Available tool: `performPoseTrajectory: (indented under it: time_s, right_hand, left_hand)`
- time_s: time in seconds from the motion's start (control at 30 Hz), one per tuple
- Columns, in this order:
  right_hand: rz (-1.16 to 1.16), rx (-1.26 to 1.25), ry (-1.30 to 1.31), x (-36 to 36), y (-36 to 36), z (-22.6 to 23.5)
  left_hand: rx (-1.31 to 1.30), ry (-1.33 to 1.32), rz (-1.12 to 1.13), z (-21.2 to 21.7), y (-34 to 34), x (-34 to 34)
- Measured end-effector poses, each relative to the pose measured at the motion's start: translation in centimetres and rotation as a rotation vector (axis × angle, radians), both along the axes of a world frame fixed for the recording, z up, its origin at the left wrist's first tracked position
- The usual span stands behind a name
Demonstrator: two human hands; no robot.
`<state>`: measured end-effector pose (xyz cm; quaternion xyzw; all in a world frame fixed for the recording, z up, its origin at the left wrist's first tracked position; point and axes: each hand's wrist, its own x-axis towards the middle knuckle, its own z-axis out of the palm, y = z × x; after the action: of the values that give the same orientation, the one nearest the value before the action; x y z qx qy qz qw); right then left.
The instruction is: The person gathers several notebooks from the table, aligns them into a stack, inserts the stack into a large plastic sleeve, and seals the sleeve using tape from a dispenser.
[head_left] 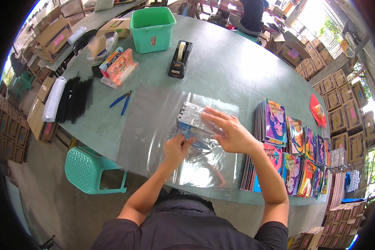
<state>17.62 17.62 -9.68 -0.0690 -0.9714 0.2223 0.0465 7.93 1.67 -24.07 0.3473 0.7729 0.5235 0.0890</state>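
Note:
In front of me on the green table lies a spiral-bound notebook (191, 114), pale side up and tilted, with clear plastic film (204, 166) over and around it. My left hand (177, 150) is at the notebook's near left corner, thumb and fingers closed on the film. My right hand (231, 131) rests on the wrapped notebook's right part, fingers stretched out and holding nothing. Creases and glare in the film hide how many notebooks are inside. A wide plastic sheet (143, 121) spreads out under the work.
Stacked colourful spiral notebooks (275, 123) stand on the right. Beyond the work are a black tape dispenser (181, 58) and a green bin (153, 39). Blue-handled cutters (121, 102) and black binding coils (75, 100) lie left. A green stool (85, 168) stands below the table edge.

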Motion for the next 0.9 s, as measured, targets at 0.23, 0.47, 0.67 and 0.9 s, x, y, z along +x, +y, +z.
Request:
performPoseTrajectory:
  time_s: [0.23, 0.47, 0.67, 0.9]
  right_hand:
    - [-0.222, 0.03, -0.141, -6.8, -3.8, 1.2]
    - [-0.225, -0.515, 0.32, 6.1, 1.9, 0.3]
    - [-0.389, -0.938, 0.519, 3.4, -1.2, -5.9]
    - [-0.309, -0.774, 0.774, 3.9, -1.2, -1.9]
  left_hand:
    - [0.009, -1.313, -0.885, -2.5, 4.6, 11.6]
    - [0.758, -1.612, -0.311, -6.9, 3.1, -2.5]
    - [0.379, -0.475, -0.6, 4.7, 0.9, -7.0]
    - [0.501, -0.172, -0.438, 12.6, 2.1, -8.3]
